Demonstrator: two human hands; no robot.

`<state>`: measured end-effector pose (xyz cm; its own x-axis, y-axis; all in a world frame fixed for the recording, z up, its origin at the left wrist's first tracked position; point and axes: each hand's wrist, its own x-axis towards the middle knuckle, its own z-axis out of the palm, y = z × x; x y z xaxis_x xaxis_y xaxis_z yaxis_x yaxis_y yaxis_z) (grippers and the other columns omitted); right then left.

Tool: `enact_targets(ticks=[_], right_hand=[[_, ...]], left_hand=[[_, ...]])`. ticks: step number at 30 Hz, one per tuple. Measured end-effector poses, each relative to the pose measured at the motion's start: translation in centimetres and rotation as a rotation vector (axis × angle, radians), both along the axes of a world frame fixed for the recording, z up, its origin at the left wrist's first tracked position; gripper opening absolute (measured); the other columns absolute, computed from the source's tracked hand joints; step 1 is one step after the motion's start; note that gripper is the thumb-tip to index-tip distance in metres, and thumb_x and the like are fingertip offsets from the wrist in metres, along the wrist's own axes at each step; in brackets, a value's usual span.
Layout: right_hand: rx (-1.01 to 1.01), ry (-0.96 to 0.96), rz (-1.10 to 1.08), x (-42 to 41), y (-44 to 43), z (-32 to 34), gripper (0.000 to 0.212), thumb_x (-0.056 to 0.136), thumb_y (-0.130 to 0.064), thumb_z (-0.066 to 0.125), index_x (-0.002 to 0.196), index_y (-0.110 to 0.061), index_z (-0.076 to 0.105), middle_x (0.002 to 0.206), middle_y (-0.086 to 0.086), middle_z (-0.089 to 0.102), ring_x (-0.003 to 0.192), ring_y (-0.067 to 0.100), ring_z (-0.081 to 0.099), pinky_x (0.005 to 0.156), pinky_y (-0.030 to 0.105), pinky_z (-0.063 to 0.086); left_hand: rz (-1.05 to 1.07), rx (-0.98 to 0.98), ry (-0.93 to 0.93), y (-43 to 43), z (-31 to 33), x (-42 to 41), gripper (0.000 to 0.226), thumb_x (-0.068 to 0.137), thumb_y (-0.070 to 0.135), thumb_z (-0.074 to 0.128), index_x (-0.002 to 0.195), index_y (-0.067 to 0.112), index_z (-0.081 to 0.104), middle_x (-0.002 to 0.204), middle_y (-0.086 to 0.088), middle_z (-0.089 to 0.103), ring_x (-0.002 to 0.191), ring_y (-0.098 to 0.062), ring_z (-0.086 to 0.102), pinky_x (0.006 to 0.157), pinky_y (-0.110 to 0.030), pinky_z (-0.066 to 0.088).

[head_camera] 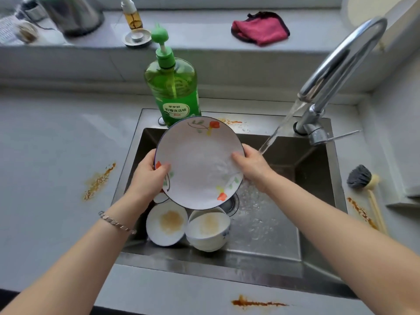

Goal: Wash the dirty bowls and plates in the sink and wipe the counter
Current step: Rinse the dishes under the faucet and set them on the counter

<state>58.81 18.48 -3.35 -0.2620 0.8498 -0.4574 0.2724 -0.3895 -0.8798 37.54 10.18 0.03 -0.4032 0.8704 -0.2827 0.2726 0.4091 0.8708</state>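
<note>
White plate (200,164) with orange flowers; green soap bottle (173,87); pink cloth (261,28).

Home kitchen: steel sink (318,169), faucet (341,64) (running), dish-soap bottle (175,92).

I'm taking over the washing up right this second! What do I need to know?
Left hand grips the flowered plate by its left rim. Right hand holds its right edge, thumb on the face.
The plate is tilted over the sink and its face looks clean. The faucet is running, with the stream landing by the right hand.
Left to do: the left bowl and right bowl in the sink show brown residue. Orange stains mark the counter at left, front and right.
A pink cloth lies on the back ledge.
</note>
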Motion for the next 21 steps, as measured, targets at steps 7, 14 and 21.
enact_targets(ticks=[7,14,21], right_hand=[[0.156,-0.132,-0.07,8.7,-2.3,2.2,0.014,0.092,-0.002,0.047,0.097,-0.001,0.06,0.098,0.027,0.063,0.082,0.023,0.056,0.077,0.044,0.048],[-0.232,-0.034,-0.184,14.1,-3.7,3.7,0.014,0.09,-0.008,0.047,0.086,-0.012,0.06,0.069,0.006,0.063,0.046,0.013,0.061,0.039,0.019,0.047],[0.042,-0.23,-0.052,11.1,-3.5,3.9,0.025,0.085,-0.007,0.046,0.082,-0.019,0.067,0.065,-0.001,0.062,0.053,0.007,0.061,0.046,0.024,0.051]], left_hand=[[-0.119,-0.121,-0.097,1.3,-3.2,7.3,0.024,0.091,0.009,0.053,0.093,0.033,0.053,0.087,0.012,0.062,0.082,-0.011,0.06,0.077,-0.032,0.05],[-0.305,-0.346,-0.137,1.1,-5.1,11.7,0.017,0.093,0.016,0.05,0.11,0.02,0.049,0.08,0.001,0.06,0.057,-0.009,0.059,0.039,-0.016,0.042],[-0.306,-0.451,-0.055,-1.1,-5.5,8.7,0.027,0.091,0.018,0.054,0.117,0.022,0.048,0.084,-0.007,0.066,0.064,-0.015,0.066,0.052,-0.023,0.051]])
